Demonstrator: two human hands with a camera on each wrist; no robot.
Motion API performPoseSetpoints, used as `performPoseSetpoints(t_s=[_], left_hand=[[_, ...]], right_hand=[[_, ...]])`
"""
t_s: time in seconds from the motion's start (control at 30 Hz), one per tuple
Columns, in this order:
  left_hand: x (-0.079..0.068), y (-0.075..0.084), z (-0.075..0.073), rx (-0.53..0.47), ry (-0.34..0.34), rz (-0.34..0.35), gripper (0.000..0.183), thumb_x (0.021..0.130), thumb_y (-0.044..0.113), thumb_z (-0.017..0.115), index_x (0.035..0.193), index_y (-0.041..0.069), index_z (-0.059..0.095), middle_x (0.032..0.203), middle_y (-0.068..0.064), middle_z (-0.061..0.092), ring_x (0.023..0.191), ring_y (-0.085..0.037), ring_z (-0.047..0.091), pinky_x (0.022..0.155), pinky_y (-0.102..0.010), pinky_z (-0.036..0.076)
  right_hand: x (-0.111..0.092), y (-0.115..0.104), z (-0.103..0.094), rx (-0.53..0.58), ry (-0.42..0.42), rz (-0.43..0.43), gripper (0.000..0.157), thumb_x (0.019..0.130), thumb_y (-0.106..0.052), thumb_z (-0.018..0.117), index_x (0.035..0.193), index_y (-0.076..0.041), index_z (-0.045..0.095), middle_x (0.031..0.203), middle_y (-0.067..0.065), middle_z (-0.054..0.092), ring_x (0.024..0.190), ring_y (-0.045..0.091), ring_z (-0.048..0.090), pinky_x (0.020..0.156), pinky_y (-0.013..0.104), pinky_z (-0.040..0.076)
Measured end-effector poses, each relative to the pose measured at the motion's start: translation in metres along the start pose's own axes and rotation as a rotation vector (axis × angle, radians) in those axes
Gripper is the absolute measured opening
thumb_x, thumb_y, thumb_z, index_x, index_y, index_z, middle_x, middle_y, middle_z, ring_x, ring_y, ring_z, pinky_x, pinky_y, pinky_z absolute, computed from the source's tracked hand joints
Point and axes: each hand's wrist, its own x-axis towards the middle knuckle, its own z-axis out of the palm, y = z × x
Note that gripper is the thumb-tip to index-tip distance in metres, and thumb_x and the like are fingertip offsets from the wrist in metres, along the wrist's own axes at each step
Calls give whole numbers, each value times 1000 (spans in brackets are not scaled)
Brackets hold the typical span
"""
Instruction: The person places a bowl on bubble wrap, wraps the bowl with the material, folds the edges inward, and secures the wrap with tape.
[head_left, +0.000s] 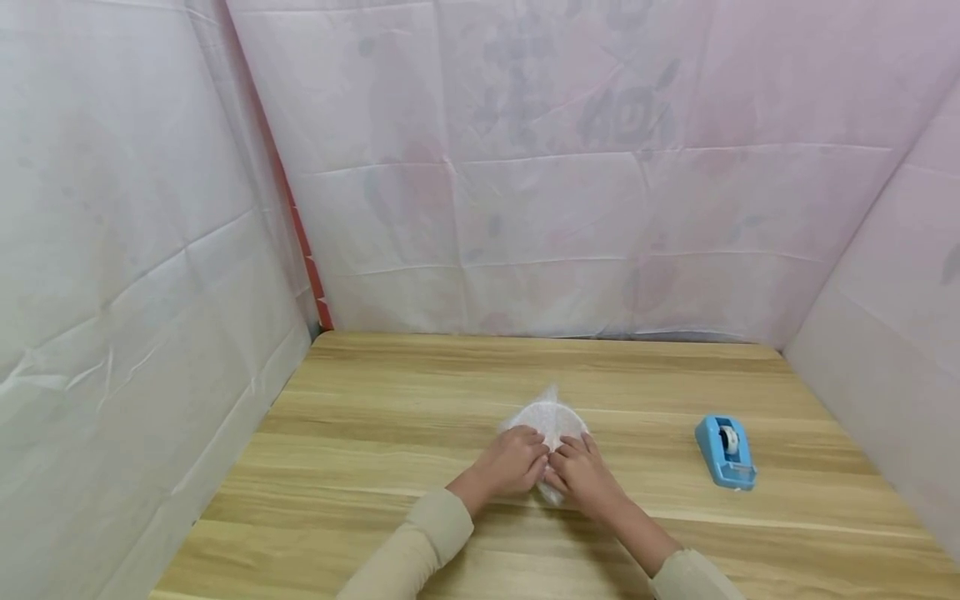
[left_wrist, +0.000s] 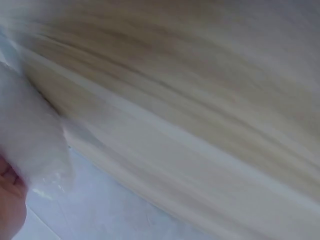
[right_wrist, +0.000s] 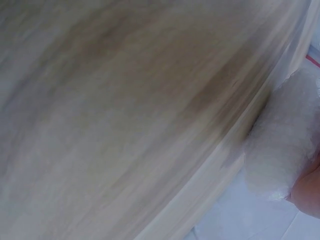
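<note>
A rounded, whitish bundle of bubble wrap [head_left: 551, 417] lies on the table near its middle, with a loose pointed tip of wrap at its far side. My left hand [head_left: 512, 461] grips its near left part with bent fingers. From the other side, my right hand [head_left: 587, 478] pinches the wrap, its fingertips close to those of the left. A corner of wrap pokes out below both hands. In the left wrist view the bundle [left_wrist: 30, 132] shows puffy and translucent at the left edge; the right wrist view has its other side [right_wrist: 281, 137]. Whatever is inside is hidden.
A blue tape dispenser [head_left: 727, 454] with a white roll stands to the right of the hands. The wood-grain table [head_left: 390, 425] is bordered by pale cloth sheets [head_left: 525, 208] at the back and both sides. A red strip [head_left: 303, 242] runs up the back left corner.
</note>
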Motion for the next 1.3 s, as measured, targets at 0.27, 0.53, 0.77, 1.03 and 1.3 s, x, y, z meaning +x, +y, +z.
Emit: performPoseSetpoints(t_s=[0.27, 0.53, 0.77, 1.03, 1.3], left_hand=[[-6, -1, -7, 7, -225, 47, 44, 96, 37, 36, 122, 11, 60, 131, -4, 57, 127, -16, 48, 109, -28, 33], [-3, 0, -6, -11, -272, 36, 53, 96, 47, 33, 129, 11, 55, 134, -2, 54, 128, -16, 46, 109, -29, 33], [1, 3, -4, -21, -327, -22, 58, 95, 54, 29, 126, 14, 57, 132, -2, 56, 128, -16, 47, 108, -29, 33], [6, 7, -4, 41, -345, -62, 53, 99, 46, 22, 119, 18, 63, 127, 2, 60, 124, -13, 51, 106, -28, 35], [10, 10, -2, 121, -337, -44, 57, 98, 51, 21, 115, 19, 65, 122, 4, 63, 117, -12, 54, 100, -26, 38]], right_hand=[[-1, 2, 2, 35, -32, 19, 22, 82, -19, 64, 93, 0, 67, 90, 12, 67, 104, 37, 57, 95, 63, 35], [-1, 4, 3, 48, -39, 33, 19, 79, -17, 66, 87, 0, 65, 91, 12, 66, 106, 37, 56, 97, 62, 33], [1, 4, 0, 73, -72, 37, 12, 77, -13, 67, 84, -3, 66, 91, 11, 68, 106, 38, 56, 97, 64, 31], [0, 7, -1, 274, 50, 41, 10, 78, 0, 63, 87, 2, 69, 90, 14, 69, 101, 39, 60, 96, 69, 28], [-6, 8, 3, 339, 192, 63, 9, 76, 5, 64, 84, 3, 68, 93, 18, 68, 102, 39, 60, 95, 67, 27]])
